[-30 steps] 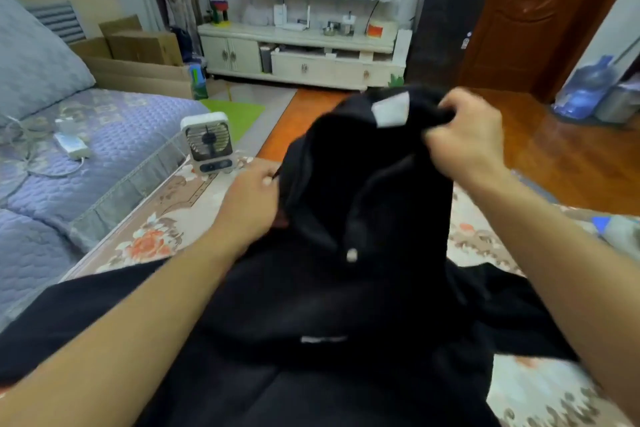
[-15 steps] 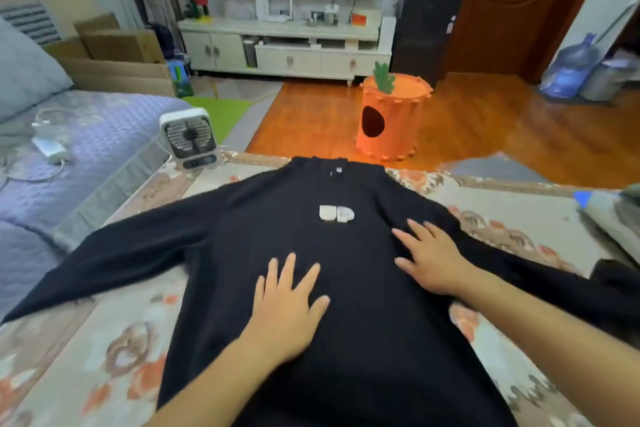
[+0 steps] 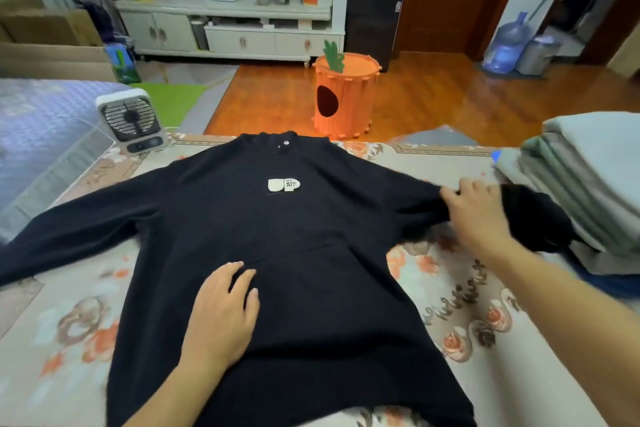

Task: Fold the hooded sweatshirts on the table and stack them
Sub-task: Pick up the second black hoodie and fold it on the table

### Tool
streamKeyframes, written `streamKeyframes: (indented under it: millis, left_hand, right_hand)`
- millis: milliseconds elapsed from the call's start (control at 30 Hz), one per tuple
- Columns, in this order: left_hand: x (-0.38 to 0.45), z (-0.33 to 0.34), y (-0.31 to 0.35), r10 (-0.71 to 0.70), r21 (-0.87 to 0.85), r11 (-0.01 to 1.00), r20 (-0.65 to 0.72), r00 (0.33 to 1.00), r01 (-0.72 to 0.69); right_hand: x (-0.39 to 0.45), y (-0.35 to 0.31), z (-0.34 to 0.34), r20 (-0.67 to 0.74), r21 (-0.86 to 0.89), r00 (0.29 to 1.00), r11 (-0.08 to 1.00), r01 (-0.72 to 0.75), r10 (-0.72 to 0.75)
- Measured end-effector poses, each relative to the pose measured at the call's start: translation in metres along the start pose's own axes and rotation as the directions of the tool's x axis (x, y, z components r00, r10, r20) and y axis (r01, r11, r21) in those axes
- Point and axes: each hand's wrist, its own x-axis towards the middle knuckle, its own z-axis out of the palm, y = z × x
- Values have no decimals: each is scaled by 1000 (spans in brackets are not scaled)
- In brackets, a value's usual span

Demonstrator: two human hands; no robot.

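Black hooded sweatshirt [image 3: 277, 253] lies flat, front up, on my worktop [image 3: 460, 291].
My right hand [image 3: 481, 215], fingers curled, grips its right sleeve [image 3: 408, 198], which runs sideways; my left hand [image 3: 221, 315] presses flat, fingers straight, on the body.

left sleeve end [image 3: 14, 253] cut off, hood hidden

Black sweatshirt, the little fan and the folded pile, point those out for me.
black sweatshirt [image 3: 311, 236]: head view, middle of the chest, below the white patch.
fan [image 3: 130, 120]: head view, centre of the front grille.
folded pile [image 3: 595, 163]: head view, top grey layer.
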Motion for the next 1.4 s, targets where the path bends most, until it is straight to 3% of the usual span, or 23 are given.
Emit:
streamKeyframes:
  millis: [67, 133, 200, 233, 267, 333, 400, 467, 533, 600, 667, 800, 867, 933, 967, 1034, 1067, 1100, 1134, 1167, 1234, 1334, 1400]
  left_hand:
    - [-5, 0, 4, 93, 4, 996, -125, 988, -93]
    - [-6, -1, 6, 92, -6, 996, -142, 986, -94]
    - [-4, 1, 4, 75, -4, 997, -133, 988, -76]
    - [-3, 1, 4, 73, -2, 997, -127, 989, -74]
    - [-3, 2, 4, 73, -2, 997, -127, 989, -74]
    - [-3, 5, 2, 83, -7, 996, -132, 988, -85]
    - [-4, 6, 2, 93, -3, 996, -131, 987, -94]
    - [-3, 7, 2, 105, 20, 994, -122, 987, -104]
    - [-2, 8, 1, 121, 41, 992, -109, 987, -117]
    - [-2, 9, 1, 129, 52, 991, -110, 986, -123]
    - [-1, 10, 1, 127, 57, 991, -121, 985, -121]
    - [0, 11, 1, 123, 79, 990, -104, 987, -115]
    - [0, 11, 1, 123, 98, 989, -86, 989, -115]
    - [1, 10, 1, 123, 118, 986, -72, 990, -114]
    - [2, 11, 1, 126, 130, 985, -62, 990, -117]
    - [2, 12, 1, 128, 149, 981, -42, 991, -120]
    - [2, 12, 1, 124, 154, 981, -37, 992, -117]
    - [2, 12, 1, 120, 152, 982, -36, 992, -113]
    - [2, 12, 1, 118, 146, 983, -39, 992, -112]
    - [2, 12, 1, 116, 138, 984, -42, 992, -110]
    - [1, 10, 2, 110, 123, 987, -48, 993, -103]
    - [2, 9, 2, 114, 120, 987, -47, 992, -107]
    - [3, 10, 1, 112, 121, 987, -43, 993, -106]
  right_hand:
    - [22, 26, -9, -110, -7, 990, 996, -91, 90]
    - [34, 40, -12, 201, 141, 961, 965, -221, 191]
    - [25, 31, 1, 581, 314, 813, 914, -259, 31]
    - [15, 22, 11, 645, 347, 763, 909, -231, -52]
    - [3, 14, 19, 646, 364, 757, 910, -197, -95]
    - [-19, 7, 25, 509, 418, 860, 883, -214, -33]
    - [-32, 18, 24, 211, 368, 959, 893, -259, 191]
    - [-40, 45, 25, 68, 179, 932, 914, -363, 356]
    - [-45, 67, 29, 240, 77, 846, 859, -506, 477]
    - [-49, 77, 42, 436, 115, 734, 777, -619, 520]
    - [-49, 76, 52, 528, 204, 669, 686, -698, 523]
    - [-44, 67, 54, 566, 297, 641, 597, -745, 519]
    - [-41, 60, 41, 417, 389, 650, 522, -759, 635]
    - [-39, 41, 18, 69, 575, 742, 582, -575, 667]
    - [-42, 26, 5, -74, 636, 823, 662, -396, 563]
    - [-58, -9, -10, -245, 661, 967, 742, 111, 74]
    - [-70, -27, -8, -327, 539, 914, 746, 390, -242]
    - [-84, -42, -2, -353, 391, 801, 701, 596, -483]
    - [-96, -50, 4, -350, 325, 731, 656, 681, -586]
    - [-105, -53, 12, -360, 344, 742, 659, 669, -566]
    - [-115, -49, 16, -411, 479, 851, 717, 507, -327]
    - [-102, -31, -6, -246, 685, 967, 716, 132, 57]
    - [-79, -28, -23, -205, 708, 978, 697, 115, 47]
